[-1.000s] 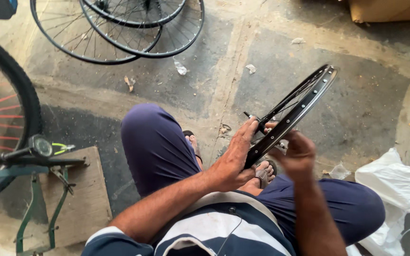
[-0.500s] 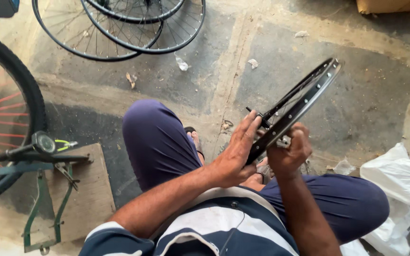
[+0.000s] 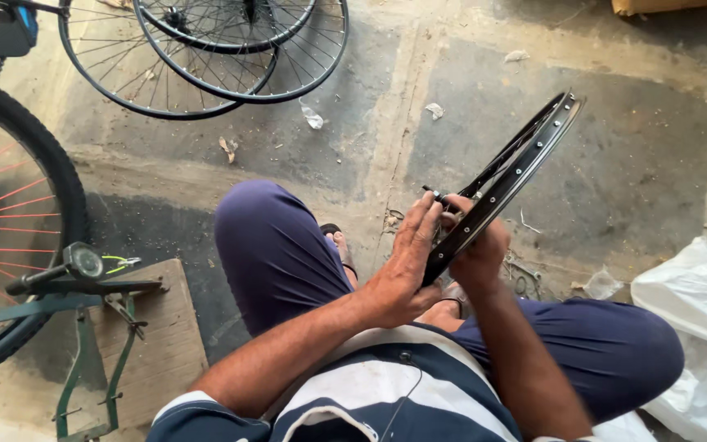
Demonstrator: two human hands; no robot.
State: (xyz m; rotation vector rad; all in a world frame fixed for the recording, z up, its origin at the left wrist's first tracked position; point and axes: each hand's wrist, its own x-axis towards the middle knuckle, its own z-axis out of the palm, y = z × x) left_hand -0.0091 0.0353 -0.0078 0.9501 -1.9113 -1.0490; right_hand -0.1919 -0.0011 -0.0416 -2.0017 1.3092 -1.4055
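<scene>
A black bicycle wheel rim (image 3: 525, 160) with small spoke holes stands on edge in front of me, tilted away to the upper right. My left hand (image 3: 407, 266) lies flat against its near side, fingers stretched up along the rim. My right hand (image 3: 478, 245) grips the rim's lower part from the right, fingers curled around it. A small dark part (image 3: 435, 195) sticks out at my fingertips; what it is cannot be made out. I sit with my knees in dark blue trousers under the rim.
Two spoked wheels (image 3: 206, 49) lie on the concrete floor at top left. A bicycle tyre with red spokes (image 3: 18, 205) and a green stand (image 3: 83, 327) on a wooden board fill the left. White plastic bags (image 3: 697, 319) lie at right.
The rim has been lifted slightly and steadied. My right hand has shifted from under the rim up onto its edge, and my left fingers have straightened along it.
</scene>
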